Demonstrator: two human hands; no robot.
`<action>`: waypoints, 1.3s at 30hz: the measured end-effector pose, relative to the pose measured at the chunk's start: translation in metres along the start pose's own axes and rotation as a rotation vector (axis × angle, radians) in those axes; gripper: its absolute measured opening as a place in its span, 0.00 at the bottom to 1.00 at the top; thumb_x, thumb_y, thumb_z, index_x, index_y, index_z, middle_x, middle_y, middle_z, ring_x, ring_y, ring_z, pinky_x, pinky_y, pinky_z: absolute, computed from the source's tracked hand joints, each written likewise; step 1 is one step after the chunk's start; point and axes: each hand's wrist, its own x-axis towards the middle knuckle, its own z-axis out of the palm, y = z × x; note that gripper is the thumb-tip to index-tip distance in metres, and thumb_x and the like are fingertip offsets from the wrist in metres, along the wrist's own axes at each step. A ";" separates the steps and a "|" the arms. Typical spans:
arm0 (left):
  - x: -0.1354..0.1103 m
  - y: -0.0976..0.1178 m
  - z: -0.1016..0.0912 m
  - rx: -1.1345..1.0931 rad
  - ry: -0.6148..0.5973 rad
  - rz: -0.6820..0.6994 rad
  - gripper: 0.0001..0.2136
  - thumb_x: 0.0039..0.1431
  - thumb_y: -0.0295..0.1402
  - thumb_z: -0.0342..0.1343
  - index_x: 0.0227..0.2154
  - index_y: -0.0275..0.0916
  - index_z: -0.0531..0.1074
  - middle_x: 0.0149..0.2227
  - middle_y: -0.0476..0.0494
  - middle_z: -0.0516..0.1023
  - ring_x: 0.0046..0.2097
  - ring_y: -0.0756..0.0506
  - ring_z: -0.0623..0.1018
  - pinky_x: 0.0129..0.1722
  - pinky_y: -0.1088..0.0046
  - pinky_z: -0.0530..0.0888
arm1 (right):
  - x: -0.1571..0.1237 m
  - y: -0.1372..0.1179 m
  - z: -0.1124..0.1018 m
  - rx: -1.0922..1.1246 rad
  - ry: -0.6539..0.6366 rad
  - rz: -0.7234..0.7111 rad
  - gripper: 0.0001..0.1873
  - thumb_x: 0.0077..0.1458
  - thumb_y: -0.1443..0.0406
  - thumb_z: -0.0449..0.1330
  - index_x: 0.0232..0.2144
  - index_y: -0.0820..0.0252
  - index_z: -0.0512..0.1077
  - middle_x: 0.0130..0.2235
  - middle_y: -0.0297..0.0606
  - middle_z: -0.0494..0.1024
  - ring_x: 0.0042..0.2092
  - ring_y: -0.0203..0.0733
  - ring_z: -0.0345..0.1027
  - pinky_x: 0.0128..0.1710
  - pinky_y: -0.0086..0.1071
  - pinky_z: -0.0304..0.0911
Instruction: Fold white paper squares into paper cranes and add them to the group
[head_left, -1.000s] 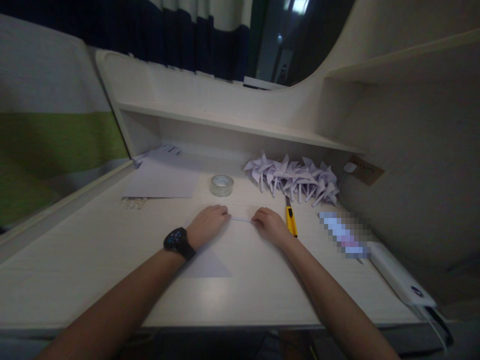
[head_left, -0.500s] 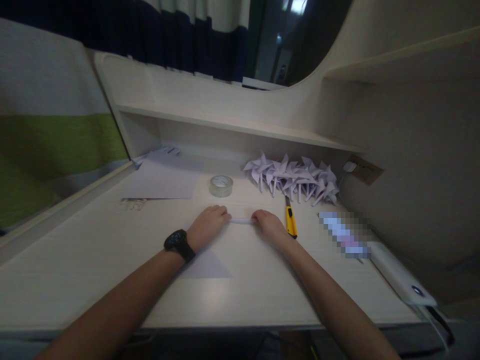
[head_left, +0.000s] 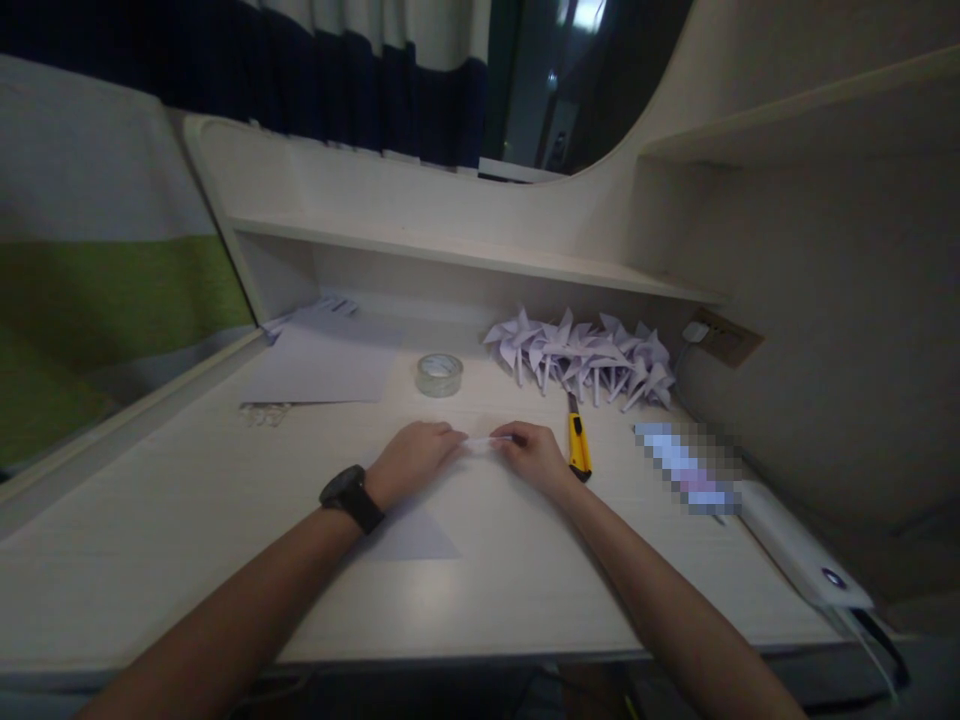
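Note:
Between my two hands a thin white paper roll (head_left: 478, 444) lies crosswise, held just above or on the desk. My left hand (head_left: 421, 458), with a black watch on the wrist, pinches its left end. The fingers of my right hand (head_left: 531, 452) are closed on its right end. Under my left forearm lies a white sheet of paper (head_left: 416, 538), partly hidden. A roll of clear tape (head_left: 439, 376) stands behind my hands. To the right of my right hand is a yellow utility knife (head_left: 578, 442).
Several white paper pinwheels (head_left: 581, 350) are heaped at the back right. A stack of white paper (head_left: 322, 358) lies at the back left, by small pale pieces (head_left: 264, 413). On the right are a blurred-out flat object (head_left: 686, 468) and a white box-shaped device (head_left: 799, 550) with cables.
My hands have come slightly closer together on the paper roll, and the right fingers have shifted a little to the left. The view has tilted slightly.

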 end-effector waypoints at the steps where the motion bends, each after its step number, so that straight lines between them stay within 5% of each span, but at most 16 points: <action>1: 0.001 0.003 0.000 0.037 -0.003 0.000 0.15 0.67 0.38 0.45 0.42 0.37 0.74 0.34 0.41 0.77 0.37 0.44 0.76 0.39 0.69 0.69 | -0.001 -0.003 0.002 0.008 0.001 -0.005 0.07 0.53 0.66 0.60 0.34 0.61 0.78 0.31 0.36 0.80 0.30 0.36 0.69 0.31 0.27 0.61; 14: 0.002 0.004 0.005 -0.128 -0.021 -0.031 0.13 0.68 0.35 0.44 0.36 0.36 0.73 0.35 0.42 0.78 0.37 0.45 0.76 0.36 0.71 0.68 | -0.002 -0.011 0.010 0.029 -0.110 0.046 0.09 0.52 0.67 0.61 0.36 0.62 0.79 0.33 0.38 0.82 0.32 0.40 0.74 0.33 0.28 0.65; 26: 0.001 0.014 -0.005 0.182 -0.044 0.086 0.05 0.63 0.29 0.52 0.36 0.38 0.72 0.33 0.44 0.76 0.36 0.44 0.75 0.36 0.69 0.68 | -0.011 -0.028 0.005 -0.554 -0.206 -0.168 0.11 0.60 0.62 0.55 0.38 0.58 0.77 0.37 0.39 0.80 0.39 0.39 0.73 0.39 0.28 0.61; 39: 0.000 0.018 0.002 0.182 0.004 0.124 0.05 0.62 0.29 0.53 0.35 0.39 0.74 0.31 0.45 0.77 0.34 0.44 0.75 0.35 0.67 0.69 | -0.014 -0.045 0.010 -0.827 -0.254 -0.129 0.14 0.61 0.63 0.51 0.33 0.60 0.76 0.35 0.41 0.78 0.37 0.41 0.72 0.34 0.30 0.60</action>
